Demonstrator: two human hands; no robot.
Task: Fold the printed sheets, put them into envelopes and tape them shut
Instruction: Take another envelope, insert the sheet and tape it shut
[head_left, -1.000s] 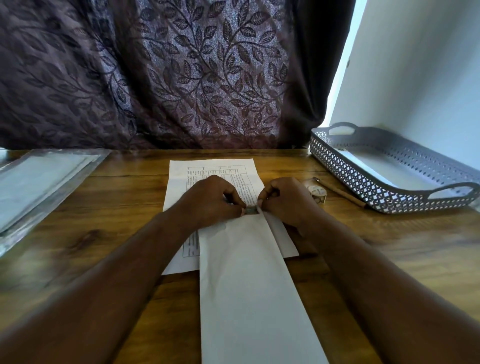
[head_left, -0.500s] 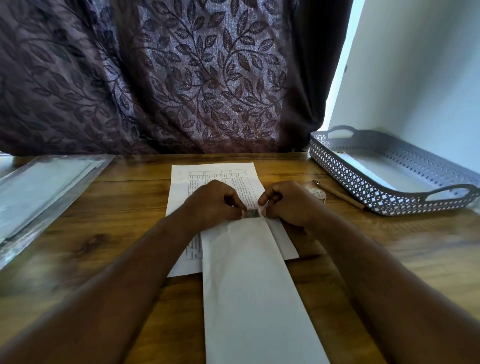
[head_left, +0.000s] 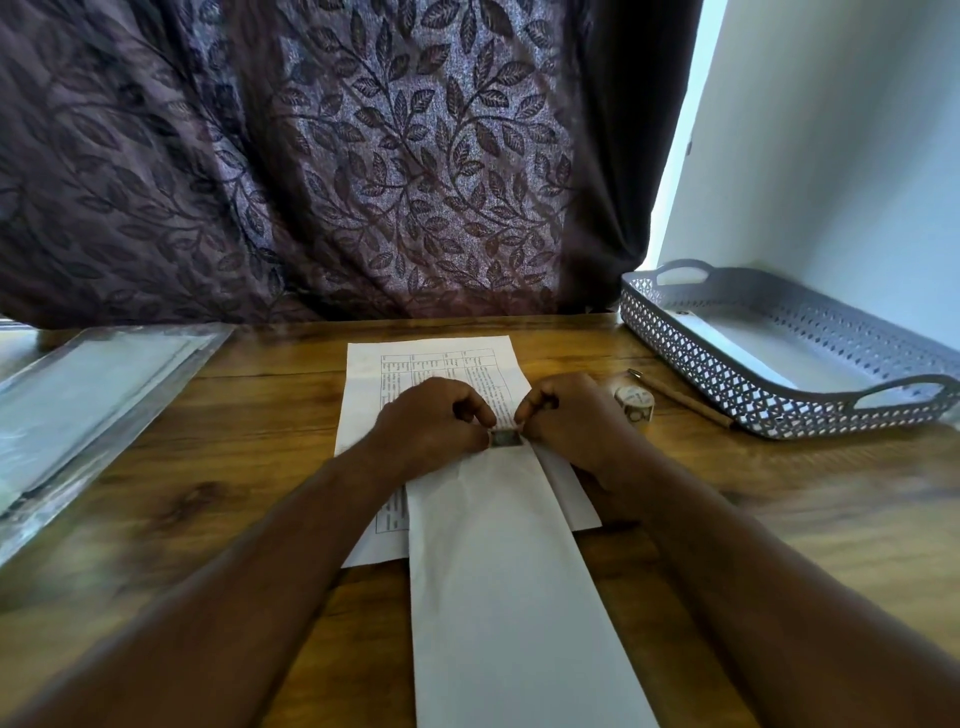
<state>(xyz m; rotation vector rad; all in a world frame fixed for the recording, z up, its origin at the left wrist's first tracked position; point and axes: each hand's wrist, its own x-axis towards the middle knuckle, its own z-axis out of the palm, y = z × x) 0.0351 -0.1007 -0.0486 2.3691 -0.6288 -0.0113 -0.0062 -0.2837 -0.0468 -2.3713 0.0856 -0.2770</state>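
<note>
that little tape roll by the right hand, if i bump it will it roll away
Probably not: the tape roll seems to lie flat on the table, round face up, so it would likely slide rather than roll. It looks small and light, so a slight nudge should shift it. Tipped on edge, it could roll.

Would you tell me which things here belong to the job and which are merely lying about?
In hand: long white paper envelope; small patterned tape strip; printed white sheet; patterned tape roll.
Lying about: slim brown pen; grey perforated plastic tray; clear plastic sleeve.
</note>
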